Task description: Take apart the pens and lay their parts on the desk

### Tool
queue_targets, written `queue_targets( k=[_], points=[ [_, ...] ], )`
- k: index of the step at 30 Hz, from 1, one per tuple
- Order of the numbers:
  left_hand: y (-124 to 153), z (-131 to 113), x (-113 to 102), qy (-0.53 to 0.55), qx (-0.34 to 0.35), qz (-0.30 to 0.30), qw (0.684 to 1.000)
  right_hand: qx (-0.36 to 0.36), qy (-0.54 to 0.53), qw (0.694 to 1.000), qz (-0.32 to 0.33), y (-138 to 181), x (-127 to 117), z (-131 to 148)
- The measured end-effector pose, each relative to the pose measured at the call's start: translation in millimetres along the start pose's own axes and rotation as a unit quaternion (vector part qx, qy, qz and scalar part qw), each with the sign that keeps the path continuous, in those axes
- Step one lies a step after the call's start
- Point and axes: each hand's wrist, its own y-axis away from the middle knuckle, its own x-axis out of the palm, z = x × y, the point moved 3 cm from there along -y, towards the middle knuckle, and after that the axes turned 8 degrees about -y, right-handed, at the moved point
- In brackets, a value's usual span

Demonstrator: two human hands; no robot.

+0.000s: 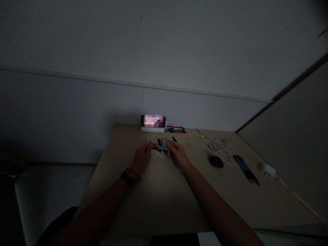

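Observation:
A blue and black pen [162, 148] spans the gap between my two hands, just above the table. My left hand [143, 158] is closed at the pen's dark end, and a small red piece [152, 144] shows at its fingertips. At the other end, the fingers of my right hand [178, 154] pinch the pen. Thin white sticks [160, 155], like pen refills or tubes, lie beneath it. Close behind are small black pen parts [159, 141] and another black piece [174, 139]. Dim light hides the finer details.
A phone [154, 121] with a lit screen leans at the back on a white block [152, 130]. Several pens [176, 130] lie beside it. To the right are a coiled white cable [221, 147], a black mouse [216, 161], more pens [246, 169] and a white plug block [268, 170].

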Motion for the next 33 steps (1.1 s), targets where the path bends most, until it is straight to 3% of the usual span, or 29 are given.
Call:
queue_targets(
  k=[5, 14, 22, 33],
  points=[
    [-0.2, 1.0, 0.1, 0.036, -0.034, 0.009, 0.999, 0.01, -0.016, 1.0, -0.002, 0.8, -0.4, -0.8],
    [-2.1, 3.7, 4.1, 0.113, -0.019, 0.017, 0.993, 0.009, -0.049, 0.998, -0.025, 1.4, 0.6, 2.6],
    [-2.9, 6.3, 4.4, 0.081, -0.029, 0.01, 0.996, 0.013, -0.064, 0.997, -0.033, 1.6, 1.8, 3.8],
    [0.0, 1.0, 3.5, 0.119, -0.042, 0.011, 0.992, 0.009, -0.063, 0.998, -0.024, 0.9, 0.1, 0.8]
  ],
)
